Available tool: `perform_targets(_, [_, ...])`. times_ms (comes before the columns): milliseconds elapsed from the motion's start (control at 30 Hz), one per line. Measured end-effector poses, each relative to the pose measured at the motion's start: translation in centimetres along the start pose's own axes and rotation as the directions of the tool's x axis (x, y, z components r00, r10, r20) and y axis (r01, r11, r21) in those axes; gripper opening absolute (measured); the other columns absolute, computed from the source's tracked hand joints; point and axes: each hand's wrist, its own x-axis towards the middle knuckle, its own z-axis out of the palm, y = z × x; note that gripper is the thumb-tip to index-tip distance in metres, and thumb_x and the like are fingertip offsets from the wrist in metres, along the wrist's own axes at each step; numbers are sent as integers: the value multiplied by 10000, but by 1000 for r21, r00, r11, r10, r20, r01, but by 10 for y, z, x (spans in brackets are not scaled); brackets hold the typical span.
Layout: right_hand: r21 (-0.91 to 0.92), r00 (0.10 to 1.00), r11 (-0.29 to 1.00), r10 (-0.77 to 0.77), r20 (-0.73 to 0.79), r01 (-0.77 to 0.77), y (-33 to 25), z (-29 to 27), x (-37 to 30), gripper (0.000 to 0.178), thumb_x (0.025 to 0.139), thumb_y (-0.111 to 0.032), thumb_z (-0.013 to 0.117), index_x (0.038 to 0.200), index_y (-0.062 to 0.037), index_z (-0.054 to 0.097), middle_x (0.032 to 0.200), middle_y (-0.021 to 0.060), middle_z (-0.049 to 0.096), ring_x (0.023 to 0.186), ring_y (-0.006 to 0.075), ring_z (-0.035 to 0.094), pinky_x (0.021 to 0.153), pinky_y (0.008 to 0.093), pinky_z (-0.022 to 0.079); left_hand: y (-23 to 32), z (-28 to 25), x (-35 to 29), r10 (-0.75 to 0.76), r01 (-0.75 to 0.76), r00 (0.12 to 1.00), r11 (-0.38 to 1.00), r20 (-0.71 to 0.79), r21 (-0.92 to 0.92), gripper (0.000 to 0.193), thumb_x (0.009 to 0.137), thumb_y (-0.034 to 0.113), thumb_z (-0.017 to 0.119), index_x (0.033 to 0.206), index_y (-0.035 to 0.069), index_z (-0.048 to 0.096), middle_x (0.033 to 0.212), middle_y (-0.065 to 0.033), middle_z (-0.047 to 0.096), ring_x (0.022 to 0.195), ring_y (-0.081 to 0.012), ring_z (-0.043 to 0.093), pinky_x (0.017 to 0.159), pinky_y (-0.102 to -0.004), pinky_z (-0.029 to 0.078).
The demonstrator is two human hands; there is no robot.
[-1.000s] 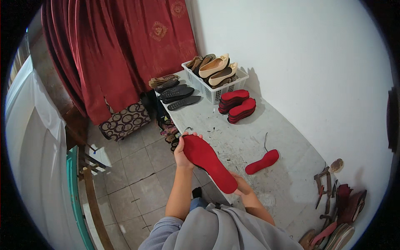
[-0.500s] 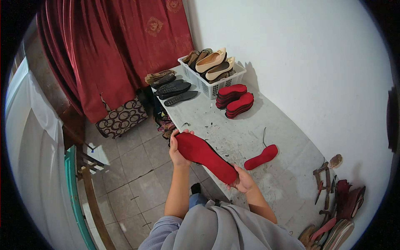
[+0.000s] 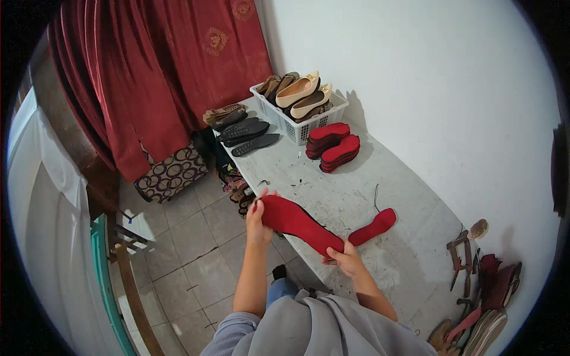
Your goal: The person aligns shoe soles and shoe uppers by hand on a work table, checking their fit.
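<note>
Between my two hands I hold a red insole [image 3: 301,226] with a dark edge, its red face up, above the near edge of the table. My left hand [image 3: 259,219] is closed around its wide toe end. At the narrow heel end my right hand [image 3: 346,259] grips it, thumb on top. Just right of the held one, a second red insole [image 3: 374,227] lies on the table, with a thin dark strand curling up beside it. Farther back stand two stacks of red insoles [image 3: 328,133], [image 3: 340,155], side by side.
A white plastic basket [image 3: 300,132] of shoes stands at the back of the table [image 3: 409,279]. Dark soles [image 3: 243,130] lie left of it. Tools [image 3: 463,255] and more footwear [image 3: 496,285] sit at the right by the wall. Dark scraps dot the tabletop.
The held insole has shifted slightly to the right and tilted. My left fingers have moved at its toe end, and my right thumb now lies on top of the heel.
</note>
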Motion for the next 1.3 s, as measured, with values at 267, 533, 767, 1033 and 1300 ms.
perform_targets(267, [-804, 946, 587, -306, -109, 97, 30, -63, 19, 495, 735, -231, 743, 1103, 30, 539, 955, 150, 625, 919, 252, 616, 790, 335, 468, -13, -75, 8, -435, 163, 892, 570, 127, 805, 277, 892, 100, 566, 1132, -38, 573, 1013, -63, 623, 932, -142, 574, 835, -293, 458])
perform_targets(533, [-909, 859, 413, -447, -248, -48, 46, -49, 71, 429, 725, -180, 729, 1072, 5, 558, 976, 180, 601, 905, 328, 581, 790, 397, 454, -53, -119, 53, -336, 28, 931, 449, 140, 893, 203, 849, 13, 588, 1050, 6, 616, 947, -49, 636, 877, -123, 573, 797, -269, 455])
perform_targets(767, [-973, 783, 232, -604, -147, -3, 42, -27, 152, 392, 720, -143, 701, 1072, -26, 571, 1023, 169, 558, 982, 374, 507, 869, 415, 414, -45, -125, 129, -86, -216, 963, 314, 254, 925, 231, 800, -18, 599, 1024, 36, 617, 950, -102, 638, 877, -210, 596, 796, -301, 458])
perform_targets(1033, [-977, 781, 202, -597, -183, -75, 52, -17, 209, 334, 779, -145, 633, 1089, -41, 566, 1054, 154, 563, 1005, 348, 527, 831, 413, 448, -41, -152, 177, -177, -254, 937, 244, 300, 936, 256, 773, 22, 619, 1027, 39, 589, 964, -133, 607, 909, -290, 590, 812, -335, 455])
perform_targets(1300, [-978, 784, 151, -586, -205, -143, 47, -2, 207, 304, 795, -119, 605, 1086, -41, 562, 1061, 142, 552, 983, 338, 537, 781, 409, 469, -35, -124, 190, -350, -550, 801, -113, 485, 827, 389, 685, 307, 729, 983, 76, 633, 792, -119, 586, 826, -296, 582, 744, -364, 452])
